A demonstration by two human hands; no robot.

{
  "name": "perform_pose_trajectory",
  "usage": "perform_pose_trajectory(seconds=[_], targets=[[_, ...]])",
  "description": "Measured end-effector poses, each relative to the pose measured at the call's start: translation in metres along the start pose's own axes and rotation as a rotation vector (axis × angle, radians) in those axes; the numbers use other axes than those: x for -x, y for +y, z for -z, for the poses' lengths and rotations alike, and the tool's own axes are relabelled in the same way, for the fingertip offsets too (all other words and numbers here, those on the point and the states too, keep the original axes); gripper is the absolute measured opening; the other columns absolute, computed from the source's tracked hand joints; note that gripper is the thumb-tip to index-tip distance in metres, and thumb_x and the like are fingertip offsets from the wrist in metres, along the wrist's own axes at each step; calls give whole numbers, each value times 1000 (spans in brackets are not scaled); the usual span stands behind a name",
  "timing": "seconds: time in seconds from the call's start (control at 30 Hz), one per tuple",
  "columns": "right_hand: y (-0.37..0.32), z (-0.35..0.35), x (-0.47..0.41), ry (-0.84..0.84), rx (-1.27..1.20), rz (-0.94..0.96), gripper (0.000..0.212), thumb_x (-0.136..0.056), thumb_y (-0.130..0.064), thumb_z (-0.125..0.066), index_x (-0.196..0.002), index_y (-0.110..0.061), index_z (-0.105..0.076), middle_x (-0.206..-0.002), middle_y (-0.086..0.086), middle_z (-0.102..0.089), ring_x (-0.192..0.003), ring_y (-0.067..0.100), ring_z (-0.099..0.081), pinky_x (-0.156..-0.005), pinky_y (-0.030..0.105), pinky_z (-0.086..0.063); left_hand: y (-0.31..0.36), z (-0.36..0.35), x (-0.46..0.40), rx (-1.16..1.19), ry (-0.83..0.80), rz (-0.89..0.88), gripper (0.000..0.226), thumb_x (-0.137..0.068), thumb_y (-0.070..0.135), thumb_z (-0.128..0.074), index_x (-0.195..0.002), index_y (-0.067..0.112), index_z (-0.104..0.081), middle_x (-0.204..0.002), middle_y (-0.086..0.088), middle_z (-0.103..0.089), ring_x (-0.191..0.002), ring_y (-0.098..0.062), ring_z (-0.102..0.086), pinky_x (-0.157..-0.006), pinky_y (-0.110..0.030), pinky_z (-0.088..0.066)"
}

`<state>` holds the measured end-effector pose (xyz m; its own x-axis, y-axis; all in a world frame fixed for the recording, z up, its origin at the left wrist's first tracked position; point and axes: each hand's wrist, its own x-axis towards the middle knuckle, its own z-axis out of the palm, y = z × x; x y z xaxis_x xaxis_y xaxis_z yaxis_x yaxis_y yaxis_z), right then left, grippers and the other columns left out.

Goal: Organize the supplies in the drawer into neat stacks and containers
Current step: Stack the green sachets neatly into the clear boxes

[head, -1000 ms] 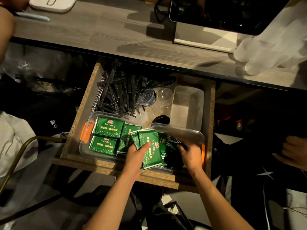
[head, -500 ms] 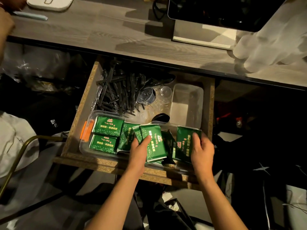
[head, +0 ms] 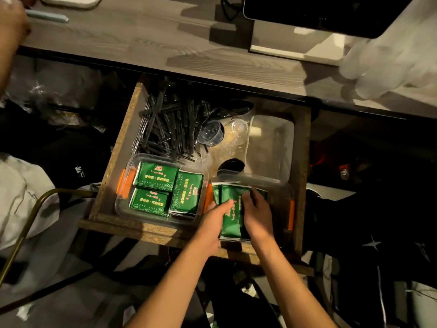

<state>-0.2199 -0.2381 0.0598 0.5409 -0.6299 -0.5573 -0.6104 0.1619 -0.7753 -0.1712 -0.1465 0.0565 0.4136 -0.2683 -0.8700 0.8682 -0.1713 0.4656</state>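
Inside the open drawer [head: 111, 166], black plastic cutlery [head: 170, 129] lies behind the clear container [head: 163, 221] of glossy green packets [head: 158, 176]. Right of it, both hands, left [head: 214, 215] and right [head: 256, 214], grip a green packet stack [head: 231, 209].

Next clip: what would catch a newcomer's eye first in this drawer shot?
The bright green packets stand out most, laid flat in a clear container with orange clips at the drawer's front left. Just right of it, the left hand and right hand hold a bunch of the same green packets over a second clear container. Behind them, a loose heap of black plastic cutlery fills the drawer's back left.
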Motion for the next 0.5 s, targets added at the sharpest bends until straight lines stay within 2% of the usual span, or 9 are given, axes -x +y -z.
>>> perform_pose_trajectory(seconds=[0.07, 0.1, 0.13, 0.2, 0.27, 0.33, 0.37, 0.43, 0.5], targets=[[-5, 4, 7, -70, -105, -35, 23, -105, -21, -43, -100, -28, -65, -98, -5, -70, -86, -5, -67, -75, 12, -51, 4, 6, 2, 30, -23, 56, 27, -92, 21, -64, -116, 8, -64, -93, -8, -75, -85, -24, -71, -78, -36, -55], [-8, 5, 12, -129, -118, -33, 25, -106, -22, -40, -100, -31, -63, -96, -9, -68, -81, -11, -64, -69, 6, -47, 5, 9, 2, 31, -31, 76, 20, -93, 20, -62, -109, 9, -67, -83, -8, -74, -77, -24, -71, -75, -35, -56], [-8, 3, 16, -199, -104, -23, 26, -107, -26, -36, -110, -32, -61, -103, -11, -66, -87, -15, -61, -69, 2, -43, 6, 10, 3, 5, -39, 79, 21, -94, 26, -62, -108, 11, -69, -83, -8, -75, -79, -25, -70, -78, -37, -57], [-8, -2, 23, -303, -105, -5, 35, -107, -34, -26, -135, -34, -49, -120, -19, -58, -101, -21, -53, -75, -2, -37, 5, 10, 2, -13, -5, 10, 42, -86, 48, -71, -117, 20, -68, -103, -8, -75, -96, -26, -71, -89, -43, -56], [-17, -6, 24, -360, -159, 4, 36, -107, -39, -24, -137, -40, -44, -119, -26, -55, -101, -23, -52, -79, 0, -40, 7, 15, 1, 58, 72, -71, 54, -80, 54, -76, -123, 24, -62, -113, -9, -73, -102, -27, -71, -86, -45, -58], [-27, -7, 21, -428, -152, 8, 30, -106, -40, -33, -134, -43, -43, -122, -19, -59, -106, -10, -57, -85, 12, -46, 14, 21, 6, 174, 172, -117, 57, -80, 52, -77, -123, 19, -59, -112, -12, -72, -99, -30, -71, -82, -45, -59], [-31, -8, 20, -467, -109, 4, 32, -104, -35, -42, -135, -43, -41, -124, -17, -58, -105, -8, -57, -84, 14, -48, 17, 25, 5, 238, 205, -133, 63, -78, 54, -77, -126, 17, -57, -114, -13, -71, -101, -30, -70, -84, -46, -59], [-32, -10, 20, -525, -39, 10, 51, -99, -20, -56, -143, -38, -35, -124, -17, -57, -100, -15, -56, -79, 8, -47, 26, 32, 6, 295, 254, -151, 68, -81, 52, -74, -133, 15, -52, -118, -13, -67, -105, -29, -67, -85, -44, -57], [-29, -15, 20, -549, -4, 10, 55, -96, -8, -58, -143, -32, -40, -118, -18, -60, -95, -18, -58, -77, 6, -46, 35, 41, 9, 299, 253, -163, 71, -81, 47, -76, -138, 16, -49, -126, -13, -63, -111, -30, -65, -88, -43, -56]])
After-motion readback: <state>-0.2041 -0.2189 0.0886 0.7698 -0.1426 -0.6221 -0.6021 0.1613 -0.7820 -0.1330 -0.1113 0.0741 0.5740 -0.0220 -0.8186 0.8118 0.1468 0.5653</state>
